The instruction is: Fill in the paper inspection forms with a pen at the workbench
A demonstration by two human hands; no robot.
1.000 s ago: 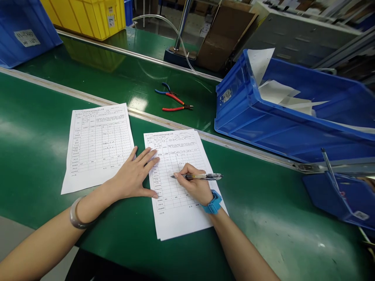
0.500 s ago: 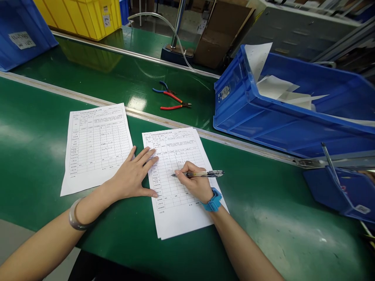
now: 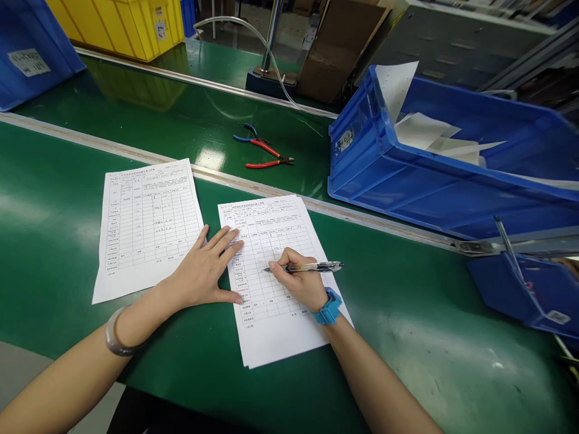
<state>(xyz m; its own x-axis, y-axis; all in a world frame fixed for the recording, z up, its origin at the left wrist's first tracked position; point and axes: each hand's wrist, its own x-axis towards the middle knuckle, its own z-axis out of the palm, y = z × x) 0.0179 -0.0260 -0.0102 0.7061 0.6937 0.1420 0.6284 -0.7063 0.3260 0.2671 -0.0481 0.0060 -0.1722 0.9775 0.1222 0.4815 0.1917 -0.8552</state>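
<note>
A small stack of printed forms [image 3: 289, 337] lies in front of me, with a ruled table and some handwriting on the top sheet. My right hand [image 3: 301, 280] grips a pen [image 3: 323, 266], its tip at the middle rows of the table. A blue band [image 3: 329, 306] circles that wrist. My left hand [image 3: 210, 268] is spread flat, fingertips resting on the left edge of the stack. Left of it is a second form [image 3: 147, 232], partly filled in by hand; my left fingers are close to its right edge.
Beyond the metal strip lie red-handled cutters [image 3: 269, 161] and a blue-handled pair of pliers [image 3: 244, 138]. A blue bin [image 3: 443, 175] with papers stands at right, near a smaller blue bin [image 3: 520, 295]. Yellow [image 3: 113, 24] and blue [image 3: 34, 57] crates stand at back left.
The whole view has shifted very slightly. Both hands, the pen and the papers keep practically the same places relative to one another.
</note>
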